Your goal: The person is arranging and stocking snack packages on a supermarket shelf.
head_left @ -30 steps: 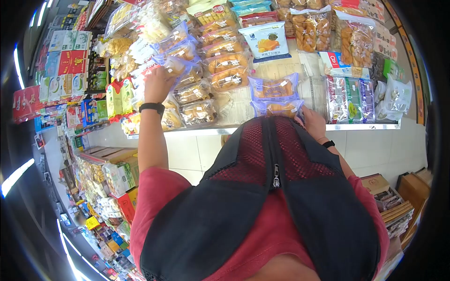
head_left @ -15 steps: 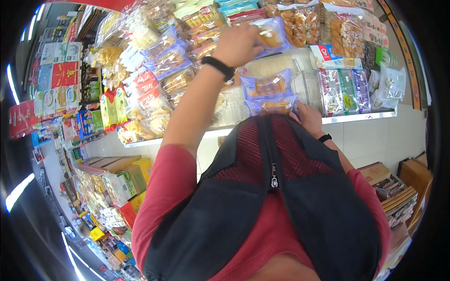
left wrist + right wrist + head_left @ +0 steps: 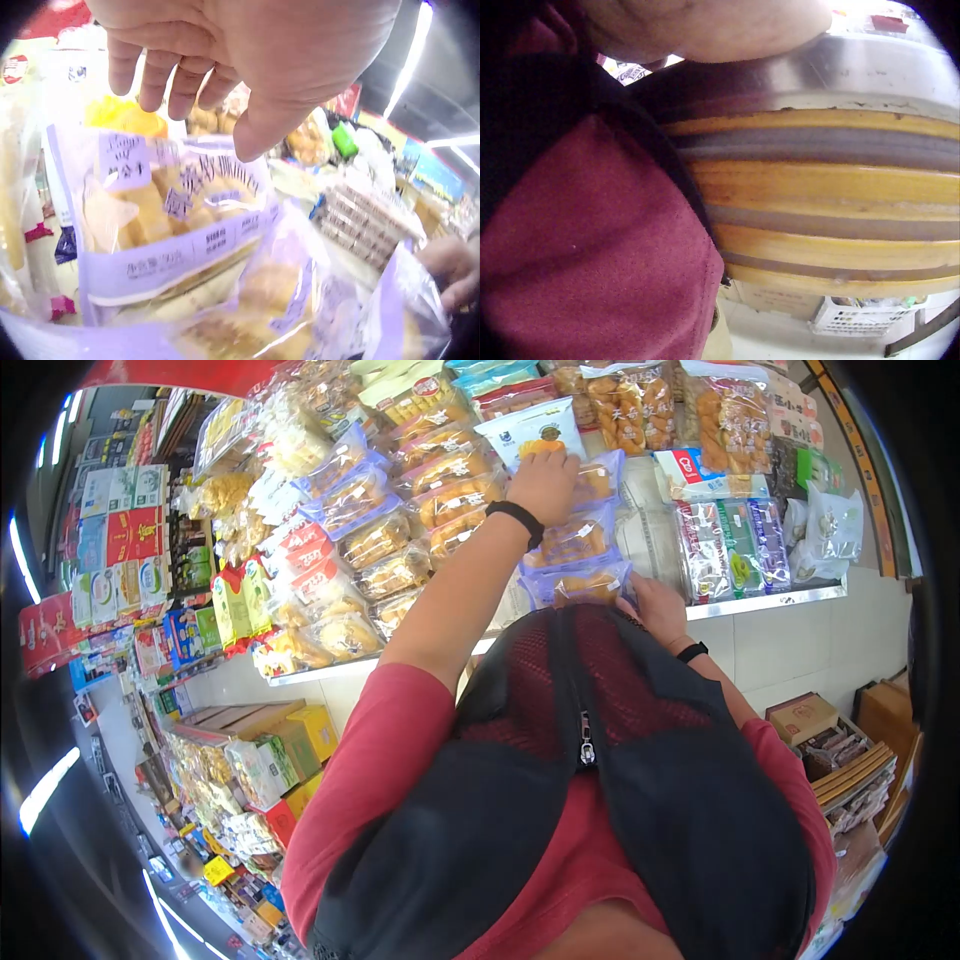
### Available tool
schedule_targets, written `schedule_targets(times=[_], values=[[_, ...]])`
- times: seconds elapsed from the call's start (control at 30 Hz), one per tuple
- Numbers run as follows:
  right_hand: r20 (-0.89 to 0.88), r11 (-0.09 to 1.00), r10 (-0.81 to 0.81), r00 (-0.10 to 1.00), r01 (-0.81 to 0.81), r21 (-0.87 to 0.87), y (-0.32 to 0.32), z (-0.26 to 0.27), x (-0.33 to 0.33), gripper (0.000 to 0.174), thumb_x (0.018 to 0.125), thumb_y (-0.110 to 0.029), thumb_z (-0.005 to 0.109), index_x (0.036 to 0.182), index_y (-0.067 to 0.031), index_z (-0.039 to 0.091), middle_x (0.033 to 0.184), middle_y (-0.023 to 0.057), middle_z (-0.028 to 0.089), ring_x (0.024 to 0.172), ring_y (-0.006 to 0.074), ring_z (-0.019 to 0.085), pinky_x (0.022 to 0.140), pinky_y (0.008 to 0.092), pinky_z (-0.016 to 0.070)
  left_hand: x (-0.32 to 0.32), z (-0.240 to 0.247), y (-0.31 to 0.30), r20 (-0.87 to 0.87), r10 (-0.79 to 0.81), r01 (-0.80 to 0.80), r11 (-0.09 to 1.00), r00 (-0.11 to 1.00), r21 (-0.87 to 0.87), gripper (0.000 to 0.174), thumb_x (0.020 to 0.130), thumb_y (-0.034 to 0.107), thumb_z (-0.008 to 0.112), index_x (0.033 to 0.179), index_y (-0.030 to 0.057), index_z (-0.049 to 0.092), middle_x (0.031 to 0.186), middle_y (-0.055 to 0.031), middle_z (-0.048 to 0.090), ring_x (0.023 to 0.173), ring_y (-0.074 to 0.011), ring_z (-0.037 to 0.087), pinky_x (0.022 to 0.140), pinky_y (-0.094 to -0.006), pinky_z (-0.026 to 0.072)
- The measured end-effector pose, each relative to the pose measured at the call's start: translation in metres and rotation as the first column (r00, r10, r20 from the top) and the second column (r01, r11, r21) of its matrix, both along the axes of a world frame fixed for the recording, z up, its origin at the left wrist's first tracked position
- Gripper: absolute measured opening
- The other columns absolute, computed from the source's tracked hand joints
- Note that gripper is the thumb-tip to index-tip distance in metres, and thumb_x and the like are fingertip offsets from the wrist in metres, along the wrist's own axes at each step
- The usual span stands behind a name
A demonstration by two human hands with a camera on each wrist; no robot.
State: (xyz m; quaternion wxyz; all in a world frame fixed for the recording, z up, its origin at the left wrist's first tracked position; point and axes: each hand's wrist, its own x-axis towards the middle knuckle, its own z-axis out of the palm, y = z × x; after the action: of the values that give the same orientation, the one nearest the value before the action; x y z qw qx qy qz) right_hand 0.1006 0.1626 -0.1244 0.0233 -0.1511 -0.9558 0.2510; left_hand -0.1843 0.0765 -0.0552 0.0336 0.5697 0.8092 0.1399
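Observation:
In the head view, my left hand (image 3: 545,485) is over the lower part of a white bag with a yellow picture (image 3: 530,432), beside the rearmost of several purple bread packs (image 3: 598,478). The left wrist view shows its fingers (image 3: 154,82) loosely extended above that purple pack (image 3: 161,217), with a gap under the palm. Whether the fingertips touch the white bag is unclear. My right hand (image 3: 657,610) is at the right end of the front purple pack (image 3: 578,586), its fingers partly hidden. The right wrist view shows only part of that hand.
Rows of wrapped bread (image 3: 450,472) and more purple packs (image 3: 350,500) lie to the left. Tall coloured packs (image 3: 735,550) stand to the right, twisted snack bags (image 3: 735,422) behind. A metal edge (image 3: 770,604) borders the display, and boxes (image 3: 803,717) stand below right.
My left hand carried a purple pack rightward from the left pile and let it go behind the other two. It now lies over the white bag, which has shifted. My right hand stays in place.

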Motion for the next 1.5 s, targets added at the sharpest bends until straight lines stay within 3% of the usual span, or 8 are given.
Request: schedule_targets(times=[0.1,0.23,0.4,0.6,0.87,1.0,1.27,1.5], values=[[0.011,1.000,-0.010,1.000,0.010,-0.019,0.000,-0.001,-0.002,0.048,0.088,-0.044,0.064,0.119,-0.0087,0.057,0.081,0.0114,0.062,0.076,0.0325,0.062,0.066,0.0441,0.0493,-0.028,0.017,-0.035,-0.110,0.111,-0.068,0.937,0.988,0.342,0.034,0.080,0.018,0.064,0.109,0.0013,0.060,0.107,-0.0174,0.063,0.105,-0.0367,0.058,0.088,-0.0475,0.0473],[-0.028,1.000,-0.014,1.000,0.014,-0.012,0.001,-0.008,0.001,0.048,0.087,-0.044,0.064,0.119,-0.0093,0.057,0.081,0.0112,0.062,0.076,0.0328,0.063,0.065,0.0445,0.0495,-0.101,0.030,-0.112,-0.154,0.481,-0.428,0.858,0.863,0.283,0.047,0.078,0.018,0.068,0.121,0.0029,0.056,0.118,-0.0175,0.059,0.110,-0.0376,0.055,0.095,-0.0475,0.0434],[0.022,1.000,-0.008,1.000,0.008,-0.012,0.002,-0.006,0.000,0.049,0.087,-0.045,0.064,0.119,-0.0082,0.057,0.082,0.0118,0.063,0.077,0.0331,0.063,0.066,0.0445,0.0496,-0.157,0.025,-0.190,-0.470,0.527,-0.629,0.773,0.708,-0.081,0.064,0.084,0.028,0.067,0.139,0.0063,0.043,0.134,-0.0160,0.054,0.129,-0.0366,0.046,0.107,-0.0527,0.0343],[0.018,1.000,-0.020,1.000,0.020,-0.007,0.002,-0.007,0.002,0.050,0.088,-0.045,0.063,0.120,-0.0070,0.057,0.084,0.0120,0.063,0.079,0.0328,0.063,0.068,0.0443,0.0500,-0.160,0.021,-0.204,-0.408,0.505,-0.642,0.676,0.761,-0.361,0.056,0.091,0.029,0.055,0.140,0.0066,0.040,0.138,-0.0172,0.052,0.134,-0.0359,0.042,0.109,-0.0558,0.0313],[0.037,1.000,-0.027,0.999,0.027,-0.009,0.000,-0.005,0.001,0.050,0.088,-0.046,0.062,0.121,-0.0074,0.057,0.084,0.0115,0.063,0.079,0.0325,0.063,0.069,0.0436,0.0506,-0.152,0.058,-0.216,-0.427,0.382,-0.542,0.757,0.820,-0.365,0.045,0.084,0.028,0.064,0.123,0.0078,0.052,0.116,-0.0171,0.062,0.111,-0.0357,0.059,0.097,-0.0489,0.0426],[0.028,0.999,-0.030,0.999,0.030,0.013,0.000,-0.009,0.001,0.050,0.088,-0.046,0.062,0.120,-0.0079,0.057,0.084,0.0114,0.063,0.078,0.0323,0.063,0.067,0.0433,0.0504,-0.141,0.088,-0.215,-0.408,0.466,-0.562,0.813,0.786,-0.154,0.050,0.080,0.029,0.070,0.122,0.0073,0.055,0.108,-0.0170,0.065,0.103,-0.0360,0.062,0.091,-0.0488,0.0456],[0.022,1.000,-0.016,1.000,0.016,0.020,0.001,-0.006,-0.002,0.047,0.089,-0.045,0.063,0.121,-0.0105,0.057,0.081,0.0114,0.063,0.077,0.0323,0.063,0.066,0.0438,0.0500,-0.043,0.130,-0.106,-0.058,0.162,-0.153,0.978,0.985,0.140,0.042,0.077,0.032,0.072,0.107,0.0054,0.060,0.093,-0.0163,0.066,0.083,-0.0357,0.065,0.072,-0.0470,0.0506],[0.010,0.999,-0.045,0.999,0.045,0.014,0.001,-0.007,0.000,0.049,0.089,-0.044,0.062,0.123,-0.0086,0.056,0.083,0.0122,0.064,0.076,0.0328,0.064,0.066,0.0432,0.0508,0.040,0.076,-0.029,0.093,-0.136,0.142,0.988,0.986,-0.055,0.044,0.076,0.032,0.071,0.106,0.0021,0.057,0.092,-0.0182,0.063,0.088,-0.0368,0.063,0.078,-0.0468,0.0506]])
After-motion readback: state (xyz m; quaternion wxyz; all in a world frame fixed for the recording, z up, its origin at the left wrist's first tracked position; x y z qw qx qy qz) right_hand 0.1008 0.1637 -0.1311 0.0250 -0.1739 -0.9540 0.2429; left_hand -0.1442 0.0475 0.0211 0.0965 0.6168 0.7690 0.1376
